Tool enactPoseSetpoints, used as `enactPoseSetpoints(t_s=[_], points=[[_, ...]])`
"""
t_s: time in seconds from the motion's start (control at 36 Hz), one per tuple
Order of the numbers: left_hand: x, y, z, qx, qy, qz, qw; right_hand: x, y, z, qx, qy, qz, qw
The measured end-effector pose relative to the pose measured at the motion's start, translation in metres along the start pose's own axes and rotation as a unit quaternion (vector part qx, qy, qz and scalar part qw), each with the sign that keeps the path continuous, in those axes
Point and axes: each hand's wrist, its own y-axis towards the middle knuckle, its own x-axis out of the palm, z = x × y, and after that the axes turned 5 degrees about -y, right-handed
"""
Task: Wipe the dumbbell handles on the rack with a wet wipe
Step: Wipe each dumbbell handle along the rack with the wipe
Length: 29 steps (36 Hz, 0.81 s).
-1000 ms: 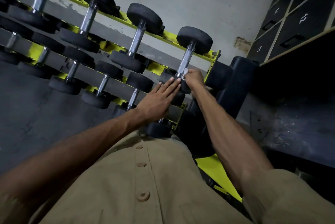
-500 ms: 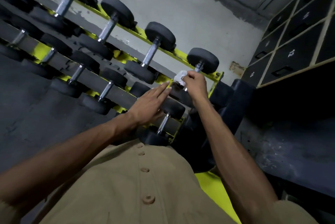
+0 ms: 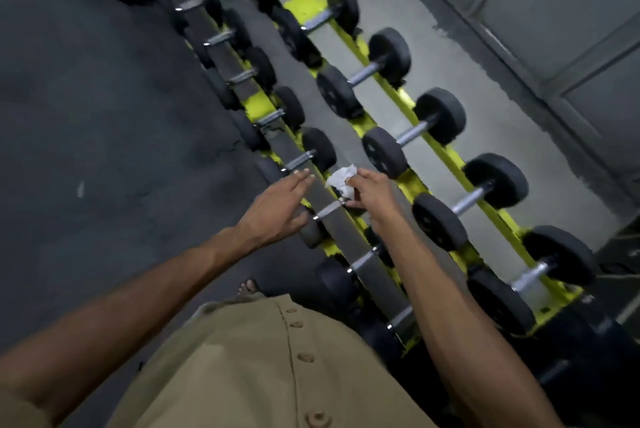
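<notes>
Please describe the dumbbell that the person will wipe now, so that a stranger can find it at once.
Find the long yellow steel dumbbell rack and follow its lower row of black rubber-ended dumbbells. The target is the dumbbell with the short chrome handle lying between both hands. Only this one has the crumpled white wet wipe, pinched in the right hand, directly beside its handle.

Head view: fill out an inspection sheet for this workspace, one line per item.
Surface: dark floor, worn and cracked.
Job's things: yellow rack with two tiers of black dumbbells; white wet wipe crumpled above a lower-tier handle.
Clutter: nothing seen.
Hands: right hand pinches the wipe; left hand is flat, fingers straight, over the lower tier, contact unclear.
Cables: nothing seen.
Surroundings: grey panelled wall behind the rack; a sandalled foot on the floor.
</notes>
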Motion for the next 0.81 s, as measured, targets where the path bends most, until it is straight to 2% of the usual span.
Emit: enactPoseSetpoints(t_s=[0.11,0.19,0.33,0.47,0.61,0.72,0.81], points=[[-0.061,-0.03,-0.062,-0.081,-0.018,0.036,0.996,0.084,0.024,-0.038,0.002,-0.015,-0.074,0.997],[-0.097,-0.043,-0.092,-0.152,-0.082,0.067,0.983,0.131,0.04,-0.062,-0.006,-0.012,-0.112,0.994],[-0.144,-0.039,-0.15,-0.273,-0.229,0.155,0.921,0.203,0.071,-0.102,-0.041,-0.059,-0.177,0.982],[-0.171,-0.015,-0.186,-0.306,-0.339,0.219,0.863,0.256,0.108,-0.135,-0.086,-0.077,-0.229,0.967],[-0.213,0.033,-0.243,-0.328,-0.383,0.263,0.823,0.309,0.169,-0.187,-0.119,-0.057,-0.266,0.955],[-0.257,0.071,-0.278,-0.357,-0.439,0.304,0.767,0.332,0.216,-0.235,-0.093,-0.043,-0.272,0.957],[-0.294,0.103,-0.306,-0.371,-0.444,0.326,0.748,0.352,0.25,-0.276,-0.089,-0.034,-0.294,0.951]])
